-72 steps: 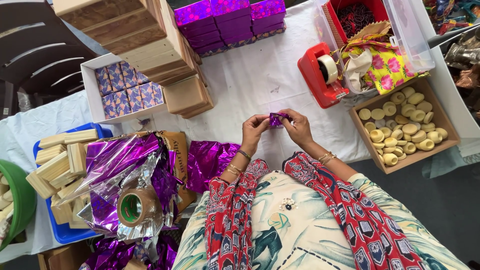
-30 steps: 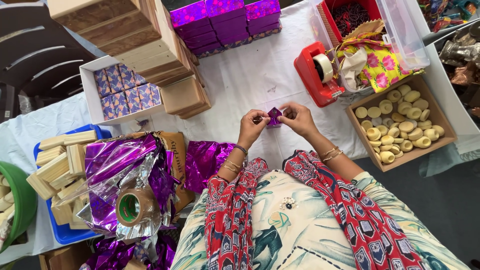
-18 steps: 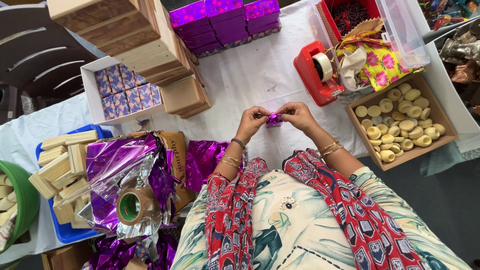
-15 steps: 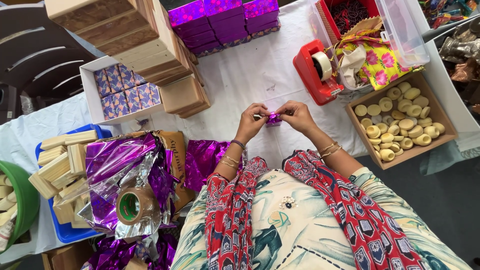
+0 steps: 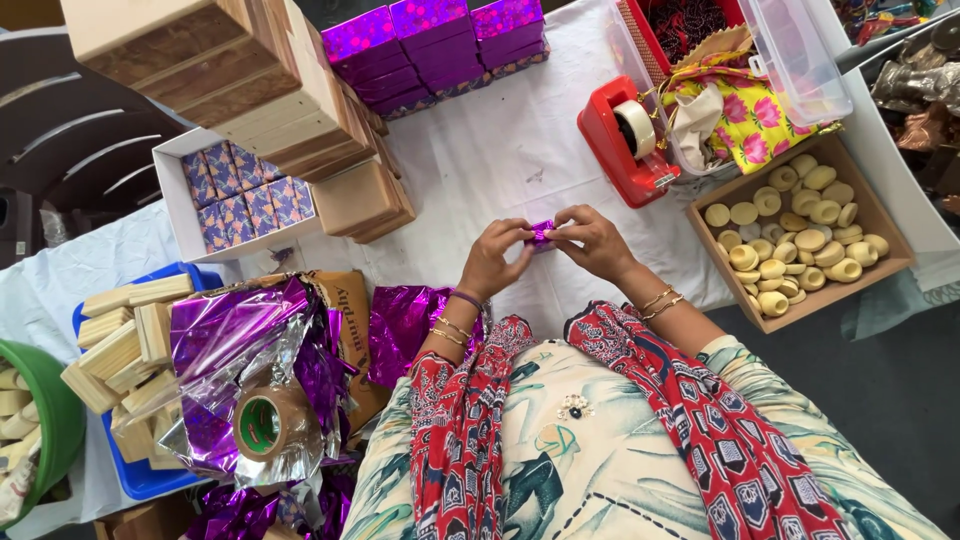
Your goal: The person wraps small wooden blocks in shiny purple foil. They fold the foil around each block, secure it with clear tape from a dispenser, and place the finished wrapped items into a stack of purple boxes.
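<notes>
Between my two hands, just above the white-covered tabletop (image 5: 500,150), sits a small purple foil-wrapped piece (image 5: 541,232). My left hand (image 5: 494,262) pinches its left end with the fingertips curled in, and my right hand (image 5: 590,243) grips the right end the same way, so both are clenched on it and neither is nearer than the other. The piece's long axis runs left to right, from one set of fingertips to the other, and it lies straight ahead of my chest, held slightly off the cloth as far as I can judge.

To the right of my right hand, near but not touching, is an open cardboard box of pale round discs (image 5: 795,238). Beyond my right hand stands a red tape dispenser (image 5: 628,140), and past that a clear plastic bin (image 5: 790,60) with flowered cloth spilling from it.

To the left of my left hand lies crumpled purple foil sheet (image 5: 405,325), and further left more foil heaped over a blue tray of wooden blocks (image 5: 125,345), with a roll of brown tape (image 5: 265,425) resting on the foil. A green tub (image 5: 60,420) shows at the left edge.

Farther off on the tabletop are a white box of patterned wrapped cubes (image 5: 240,195), a stack of wooden boxes (image 5: 250,80), and a row of shiny purple boxes (image 5: 440,45).
</notes>
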